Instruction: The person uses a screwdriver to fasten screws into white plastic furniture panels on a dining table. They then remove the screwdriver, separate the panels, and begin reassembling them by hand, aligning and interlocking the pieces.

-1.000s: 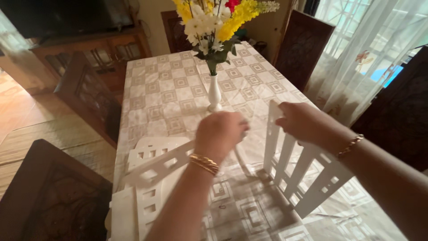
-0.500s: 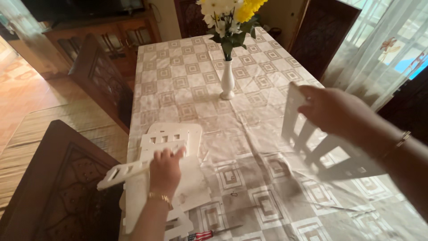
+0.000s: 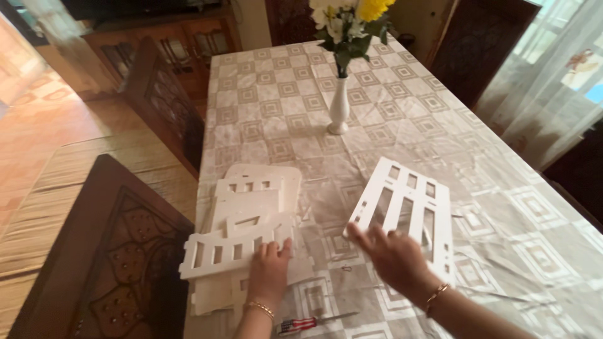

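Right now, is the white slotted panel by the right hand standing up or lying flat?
Flat: the white slotted panel lies on the tablecloth, right hand over its near edge.

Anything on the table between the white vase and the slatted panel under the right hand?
Head view: nothing, just bare patterned tablecloth between the vase and the slatted panel.

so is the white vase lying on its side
No, the white vase stands upright on the table, holding flowers.

Left hand (image 3: 269, 271) lies flat, palm down, fingers together; right hand (image 3: 391, 256) reaches forward, fingers spread, blurred.
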